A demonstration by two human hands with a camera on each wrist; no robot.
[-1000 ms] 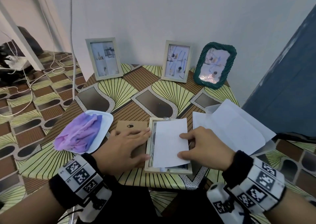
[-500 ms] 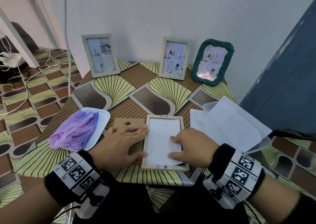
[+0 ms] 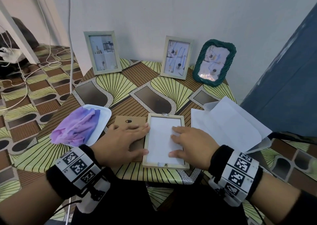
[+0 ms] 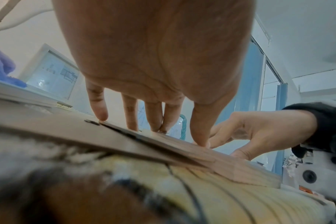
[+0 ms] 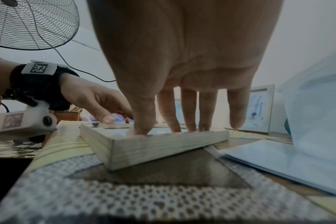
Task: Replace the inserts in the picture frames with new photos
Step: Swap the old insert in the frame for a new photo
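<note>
Head view: right hand [image 3: 190,145], fingers spread, presses the white photo [image 3: 161,135] into the face-down frame [image 3: 165,165] near the bench [image 3: 154,94] front edge; left hand [image 3: 120,140] lies flat on the cardboard backing [image 3: 123,121] beside it.

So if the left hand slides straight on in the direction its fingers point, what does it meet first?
Probably the pale wooden frame lying flat: the left hand rests on the brown cardboard backing, fingertips already at the frame's left rail. Contact itself is unclear.
</note>
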